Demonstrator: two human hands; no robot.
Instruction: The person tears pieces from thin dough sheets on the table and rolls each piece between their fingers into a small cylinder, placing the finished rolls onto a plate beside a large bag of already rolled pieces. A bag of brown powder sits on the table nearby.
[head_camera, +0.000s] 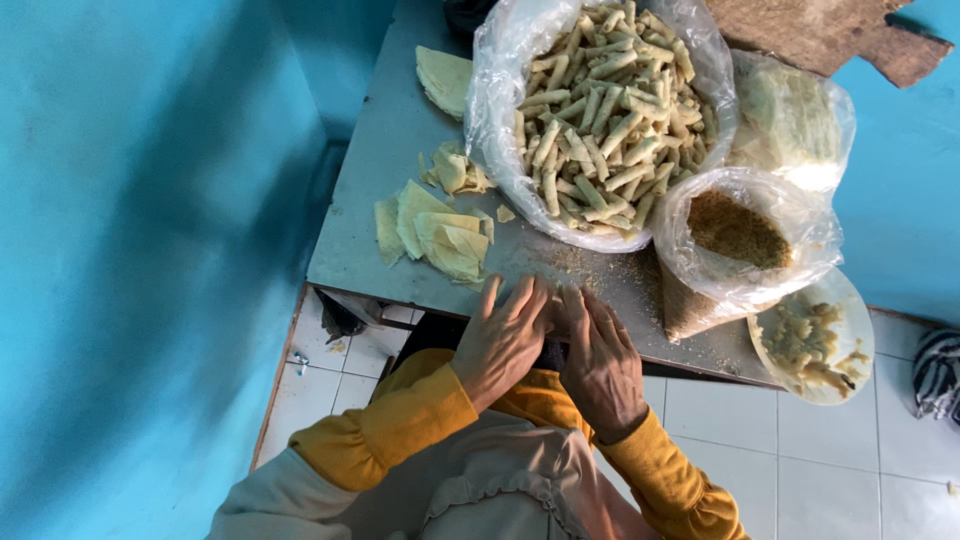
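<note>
The fingers (520, 300) of the left hand (500, 345) lie flat and stretched out, palm down, at the near edge of the counter (380, 160), and the fingers (595, 315) of the right hand (603, 365) lie the same way just beside them, the two hands touching along their inner sides. Both are released rather than clenched, pressing down on something small beneath them; only a pale sliver shows between the fingertips, and what it is cannot be told. Both wrists wear mustard-yellow sleeves (400, 425). Around the fingertips the grey counter is dusted with brown crumbs (600, 275). Just left of the hands lies a small pile of thin, pale yellow wrapper sheets (440, 235), with more torn pieces (455, 172) farther back and a folded stack (443, 78) near the far edge. Beyond the hands stands a large clear plastic bag (500, 60) heaped with finished pale rolled sticks (610, 115). To the right of it a smaller clear bag (800, 260) holds brown crumb filling (735, 228), and behind that another bag (800, 120) holds pale sheets. At the right corner a round plate (845, 310) carrying pale paste juts over the counter's edge above the white tiled floor (800, 450). The walls (140, 250) are bright turquoise.
</note>
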